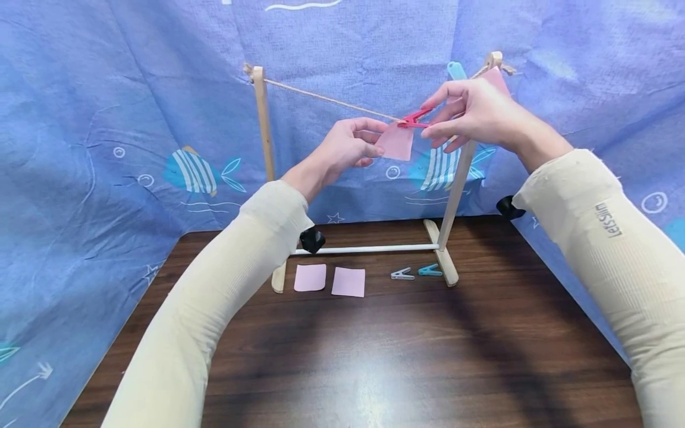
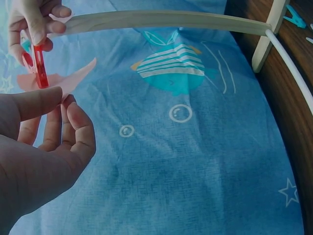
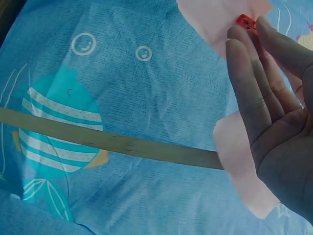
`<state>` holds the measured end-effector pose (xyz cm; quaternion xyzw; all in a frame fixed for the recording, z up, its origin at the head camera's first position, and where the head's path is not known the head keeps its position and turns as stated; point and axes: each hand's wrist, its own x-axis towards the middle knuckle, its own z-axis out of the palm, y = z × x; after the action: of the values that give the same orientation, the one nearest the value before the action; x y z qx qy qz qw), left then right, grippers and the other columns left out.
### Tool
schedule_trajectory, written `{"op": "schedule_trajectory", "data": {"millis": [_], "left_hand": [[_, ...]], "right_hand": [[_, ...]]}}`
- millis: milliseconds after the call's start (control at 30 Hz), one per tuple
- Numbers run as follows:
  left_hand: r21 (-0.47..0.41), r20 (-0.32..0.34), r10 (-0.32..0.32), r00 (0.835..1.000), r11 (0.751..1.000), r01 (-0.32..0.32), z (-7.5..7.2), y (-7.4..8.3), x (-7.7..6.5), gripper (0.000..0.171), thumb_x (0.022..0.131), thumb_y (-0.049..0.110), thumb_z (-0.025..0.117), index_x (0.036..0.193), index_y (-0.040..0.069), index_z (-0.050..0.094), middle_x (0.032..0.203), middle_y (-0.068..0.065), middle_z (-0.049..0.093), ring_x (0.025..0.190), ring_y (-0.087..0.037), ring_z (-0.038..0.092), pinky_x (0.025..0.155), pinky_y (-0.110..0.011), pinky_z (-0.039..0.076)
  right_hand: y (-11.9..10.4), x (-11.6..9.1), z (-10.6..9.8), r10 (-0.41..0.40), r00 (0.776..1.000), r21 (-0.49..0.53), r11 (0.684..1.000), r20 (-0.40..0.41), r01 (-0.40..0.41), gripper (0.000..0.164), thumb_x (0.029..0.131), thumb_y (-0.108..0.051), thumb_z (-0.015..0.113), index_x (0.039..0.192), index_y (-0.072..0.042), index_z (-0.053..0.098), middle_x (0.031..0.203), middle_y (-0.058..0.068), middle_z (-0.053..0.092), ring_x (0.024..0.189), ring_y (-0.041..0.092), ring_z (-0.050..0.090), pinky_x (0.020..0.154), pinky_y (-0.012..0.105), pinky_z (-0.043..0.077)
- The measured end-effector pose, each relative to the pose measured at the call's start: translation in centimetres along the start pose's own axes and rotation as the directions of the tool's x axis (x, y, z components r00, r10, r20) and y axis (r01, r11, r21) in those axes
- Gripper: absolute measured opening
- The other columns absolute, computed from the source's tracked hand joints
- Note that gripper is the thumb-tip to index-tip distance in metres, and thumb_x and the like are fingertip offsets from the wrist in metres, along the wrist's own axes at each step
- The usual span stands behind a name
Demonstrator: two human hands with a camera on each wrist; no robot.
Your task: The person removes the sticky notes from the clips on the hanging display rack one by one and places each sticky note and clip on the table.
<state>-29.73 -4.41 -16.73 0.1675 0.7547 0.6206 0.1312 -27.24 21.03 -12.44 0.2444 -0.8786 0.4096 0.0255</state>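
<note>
My left hand point(image 1: 348, 145) pinches the edge of a pink square of paper point(image 1: 397, 144) just below the sagging rope point(image 1: 332, 100). From the other side, my right hand point(image 1: 478, 113) grips the handles of a red clothespin point(image 1: 413, 120) between thumb and fingers. The clothespin's nose is at the rope and the paper's top edge; whether it clamps both cannot be told. Behind my right hand, a second pink paper point(image 1: 497, 79) hangs near the right post, partly hidden, with a light blue clothespin point(image 1: 456, 70) beside it. In the left wrist view, the held paper point(image 2: 78, 78) is bent.
Wooden posts point(image 1: 264, 122) carry the rope, joined low down by a white rod point(image 1: 369, 249). On the brown table point(image 1: 342, 351) lie two pink papers point(image 1: 348, 282), a grey clothespin point(image 1: 402, 274) and a blue clothespin point(image 1: 430, 270). A blue fish-patterned cloth point(image 1: 342, 190) hangs behind.
</note>
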Motion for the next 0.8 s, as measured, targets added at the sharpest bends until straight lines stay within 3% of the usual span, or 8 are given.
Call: {"op": "schedule_trajectory", "data": {"millis": [567, 800], "left_hand": [[0.017, -0.008, -0.001, 1.000, 1.000, 0.001, 0.04, -0.04, -0.13, 0.039, 0.093, -0.002, 0.069, 0.128, 0.015, 0.066, 0.120, -0.007, 0.066, 0.104, -0.022, 0.064, 0.088, -0.033, 0.054], [0.005, -0.005, 0.001, 1.000, 1.000, -0.001, 0.01, 0.04, -0.28, 0.039, 0.093, -0.004, 0.068, 0.128, 0.014, 0.066, 0.120, -0.008, 0.066, 0.106, -0.023, 0.064, 0.087, -0.033, 0.054]], "right_hand": [[0.59, -0.03, -0.11, -0.058, 0.998, 0.049, 0.997, -0.020, 0.058, 0.032, 0.092, -0.009, 0.075, 0.121, -0.002, 0.065, 0.092, 0.002, 0.078, 0.073, 0.021, 0.076, 0.060, 0.033, 0.060], [0.73, 0.00, 0.25, -0.065, 0.994, 0.075, 0.995, -0.087, 0.072, 0.025, 0.092, -0.004, 0.074, 0.116, -0.002, 0.069, 0.091, -0.005, 0.077, 0.074, 0.014, 0.075, 0.054, 0.030, 0.059]]}}
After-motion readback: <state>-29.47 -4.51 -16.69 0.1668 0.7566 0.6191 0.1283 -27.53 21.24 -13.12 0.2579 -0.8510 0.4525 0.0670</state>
